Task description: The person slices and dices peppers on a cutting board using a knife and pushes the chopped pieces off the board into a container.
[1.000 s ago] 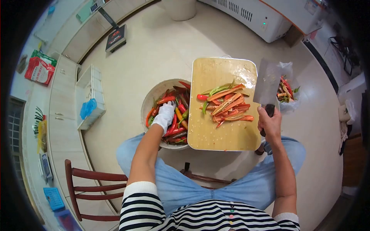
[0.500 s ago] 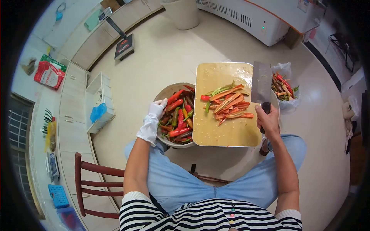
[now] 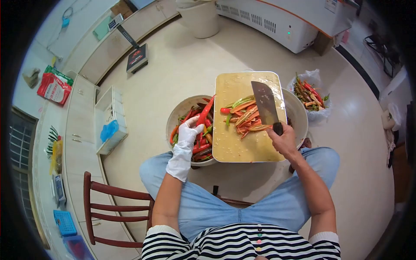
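Note:
My left hand (image 3: 189, 132), in a white glove, is closed on a long red chili pepper (image 3: 205, 110) above a bowl (image 3: 173, 116) of whole red and green peppers. Bare, my right hand (image 3: 282, 139) grips the black handle of a cleaver (image 3: 264, 102). Its broad blade hangs over the right half of a yellow cutting board (image 3: 234, 149), partly hiding a pile of split peppers (image 3: 246, 116). Pale seeds dot the board. Under the board's right side, a second bowl (image 3: 300, 123) is mostly hidden.
A plastic bag (image 3: 313, 77) of pepper pieces lies on the floor beyond the second bowl. At left are a wooden chair (image 3: 117, 208) and a white crate (image 3: 112, 123). Farther off stand a platform scale (image 3: 138, 58), a white bin (image 3: 201, 21) and a white appliance (image 3: 277, 28).
My left hand has lifted a red pepper from the bowl toward the board. My right hand has brought the cleaver left, from the board's right edge to over the cut peppers.

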`<state>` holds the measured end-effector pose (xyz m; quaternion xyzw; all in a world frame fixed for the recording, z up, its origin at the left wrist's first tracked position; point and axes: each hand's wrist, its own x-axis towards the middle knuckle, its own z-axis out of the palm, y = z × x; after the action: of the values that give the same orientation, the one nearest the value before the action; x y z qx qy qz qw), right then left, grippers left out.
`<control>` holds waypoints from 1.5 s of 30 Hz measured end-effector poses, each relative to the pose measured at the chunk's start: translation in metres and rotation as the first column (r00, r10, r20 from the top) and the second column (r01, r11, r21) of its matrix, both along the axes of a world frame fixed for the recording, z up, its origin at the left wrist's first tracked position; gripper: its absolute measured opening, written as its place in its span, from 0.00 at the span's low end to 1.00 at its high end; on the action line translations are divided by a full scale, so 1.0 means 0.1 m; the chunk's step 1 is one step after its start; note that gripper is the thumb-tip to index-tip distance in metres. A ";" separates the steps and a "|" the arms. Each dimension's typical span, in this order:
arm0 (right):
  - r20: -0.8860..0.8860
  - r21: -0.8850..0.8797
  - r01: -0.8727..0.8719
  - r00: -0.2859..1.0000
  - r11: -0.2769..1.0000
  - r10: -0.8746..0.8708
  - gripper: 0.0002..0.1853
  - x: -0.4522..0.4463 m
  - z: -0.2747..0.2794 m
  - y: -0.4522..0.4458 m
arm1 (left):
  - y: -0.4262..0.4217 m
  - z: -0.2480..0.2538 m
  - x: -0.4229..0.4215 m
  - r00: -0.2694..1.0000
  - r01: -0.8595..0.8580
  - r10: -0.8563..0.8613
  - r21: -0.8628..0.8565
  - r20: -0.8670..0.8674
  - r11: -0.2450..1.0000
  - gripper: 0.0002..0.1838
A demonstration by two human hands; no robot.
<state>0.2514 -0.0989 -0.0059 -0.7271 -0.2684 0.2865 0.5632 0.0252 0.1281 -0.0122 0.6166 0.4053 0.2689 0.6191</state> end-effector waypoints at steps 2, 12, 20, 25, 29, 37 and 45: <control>0.163 0.030 -0.042 0.986 0.999 0.037 0.10 -0.03 -0.03 -0.01 | -0.04 -0.05 0.02 0.999 0.001 0.000 0.029 -0.033 1.000 0.24; 0.200 -0.023 -0.192 0.961 0.981 0.193 0.13 -0.19 -0.18 0.02 | -0.28 -0.25 0.07 0.995 0.080 -0.042 -0.460 0.093 0.884 0.14; 0.232 -0.118 -0.275 0.927 0.954 0.296 0.14 -0.35 -0.16 0.01 | -0.46 -0.32 -0.06 0.956 0.253 -0.125 -0.536 0.264 0.805 0.16; 0.210 -0.208 -0.395 0.876 0.895 0.435 0.18 -0.39 0.00 0.03 | -0.49 -0.39 -0.10 0.996 0.045 -0.077 -0.471 -0.049 0.881 0.13; 0.214 -0.323 -0.466 0.811 0.823 0.544 0.22 -0.41 0.03 0.08 | -0.54 -0.47 -0.13 0.983 0.031 -0.095 -0.368 -0.157 0.929 0.13; 0.238 -0.560 -0.506 0.660 0.656 0.712 0.20 -0.56 0.33 0.28 | -0.56 -0.45 -0.08 0.959 0.020 -0.080 -0.219 -0.270 0.975 0.13; 0.224 -0.642 -0.482 0.626 0.596 0.747 0.18 -0.64 0.46 0.45 | -0.63 -0.48 -0.02 0.963 0.062 -0.091 -0.119 -0.254 0.991 0.10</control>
<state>0.1874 -0.0534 0.0405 -0.7522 -0.5496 0.3436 0.1184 0.0229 0.0651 -0.0606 0.6266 0.4726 0.1394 0.6038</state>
